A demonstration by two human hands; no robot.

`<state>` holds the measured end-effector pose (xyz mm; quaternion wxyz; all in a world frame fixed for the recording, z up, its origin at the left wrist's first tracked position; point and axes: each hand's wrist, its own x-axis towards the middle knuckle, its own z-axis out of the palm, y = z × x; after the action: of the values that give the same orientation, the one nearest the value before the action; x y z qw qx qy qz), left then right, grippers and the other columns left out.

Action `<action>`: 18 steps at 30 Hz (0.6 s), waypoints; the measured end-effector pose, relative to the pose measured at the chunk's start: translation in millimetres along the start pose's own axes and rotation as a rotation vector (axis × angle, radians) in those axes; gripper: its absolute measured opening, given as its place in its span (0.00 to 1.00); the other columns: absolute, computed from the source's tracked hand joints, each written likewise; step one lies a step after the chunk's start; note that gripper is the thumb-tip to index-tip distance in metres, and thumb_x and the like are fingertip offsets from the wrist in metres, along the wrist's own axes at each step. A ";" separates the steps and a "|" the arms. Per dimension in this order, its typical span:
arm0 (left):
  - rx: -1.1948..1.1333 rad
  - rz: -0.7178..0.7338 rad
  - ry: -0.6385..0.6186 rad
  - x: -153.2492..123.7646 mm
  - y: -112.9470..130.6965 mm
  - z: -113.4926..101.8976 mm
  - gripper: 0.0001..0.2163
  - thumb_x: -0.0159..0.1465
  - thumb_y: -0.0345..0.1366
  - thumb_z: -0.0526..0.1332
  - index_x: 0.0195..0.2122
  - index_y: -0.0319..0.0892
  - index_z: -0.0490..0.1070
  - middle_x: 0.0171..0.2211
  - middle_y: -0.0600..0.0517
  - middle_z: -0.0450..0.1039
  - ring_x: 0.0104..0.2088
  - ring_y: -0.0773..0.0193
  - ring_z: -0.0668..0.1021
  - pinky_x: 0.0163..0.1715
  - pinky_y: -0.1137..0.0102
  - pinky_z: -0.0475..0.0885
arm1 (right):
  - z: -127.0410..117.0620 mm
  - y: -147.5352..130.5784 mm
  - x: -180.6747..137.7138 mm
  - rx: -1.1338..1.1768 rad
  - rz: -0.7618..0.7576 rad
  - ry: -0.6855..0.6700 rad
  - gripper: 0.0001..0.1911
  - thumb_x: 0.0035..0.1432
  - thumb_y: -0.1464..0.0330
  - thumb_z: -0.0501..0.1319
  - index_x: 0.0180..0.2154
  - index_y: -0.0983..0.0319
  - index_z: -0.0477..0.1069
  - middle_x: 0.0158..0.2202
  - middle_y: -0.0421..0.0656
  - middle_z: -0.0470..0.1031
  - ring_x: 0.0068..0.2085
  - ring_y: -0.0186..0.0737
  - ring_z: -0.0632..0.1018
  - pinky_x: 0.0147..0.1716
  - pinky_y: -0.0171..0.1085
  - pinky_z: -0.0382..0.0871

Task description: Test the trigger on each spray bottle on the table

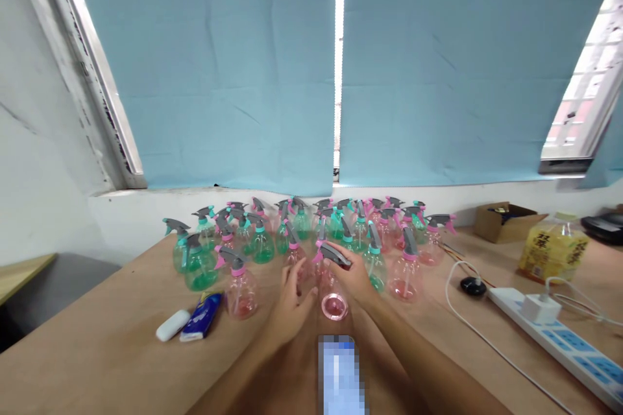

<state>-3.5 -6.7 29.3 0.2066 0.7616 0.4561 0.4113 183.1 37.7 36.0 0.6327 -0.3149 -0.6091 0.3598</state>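
Observation:
My right hand [354, 275] is closed around the neck of a clear pink spray bottle [333, 306], just under its grey trigger head. The bottle is tilted, its round base facing me. To its left is my left hand [293, 298], fingers curved and apart, thumb pointing at the bottle, with nothing in its grasp. Past the left hand stands another pink spray bottle [293, 253], partly hidden. A pink spray bottle [242, 295] is further left, and one more pink spray bottle [405, 279] stands right of my right hand.
Several green and pink spray bottles [263, 243] crowd the table's back. A phone [341, 376] lies in front; a white case [172, 325] and blue packet [202, 316] are left. Rightward are a power strip [559, 337], cables, a yellow-labelled jug [552, 249] and a cardboard box [506, 224].

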 end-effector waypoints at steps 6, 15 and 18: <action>-0.130 0.029 0.028 8.7 -4.1 11.7 0.26 0.68 0.45 0.58 0.66 0.54 0.55 0.48 0.50 0.59 0.31 0.67 0.69 0.37 0.68 0.70 | -9.5 -3.8 20.7 0.008 0.040 -0.288 0.22 0.55 0.61 0.67 0.52 0.58 0.75 0.45 0.42 0.79 0.43 0.45 0.78 0.47 0.43 0.70; -0.173 0.029 -0.057 11.8 -13.9 -0.1 0.27 0.67 0.42 0.58 0.67 0.53 0.56 0.42 0.52 0.61 0.30 0.68 0.67 0.35 0.70 0.68 | -13.7 0.3 18.8 0.002 0.003 -0.416 0.16 0.58 0.62 0.64 0.47 0.58 0.77 0.35 0.40 0.78 0.37 0.42 0.76 0.41 0.41 0.70; -0.150 0.058 -0.078 11.4 -14.0 -3.6 0.25 0.68 0.43 0.58 0.66 0.52 0.59 0.42 0.51 0.65 0.31 0.67 0.68 0.36 0.70 0.68 | -9.0 -1.7 18.7 0.068 0.018 -0.430 0.17 0.53 0.70 0.61 0.46 0.58 0.76 0.33 0.39 0.77 0.34 0.39 0.75 0.37 0.38 0.69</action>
<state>-10.9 9.9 26.8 0.2685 0.7724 0.3934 0.4202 192.2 52.8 47.1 0.4954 -0.2146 -0.7147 0.4447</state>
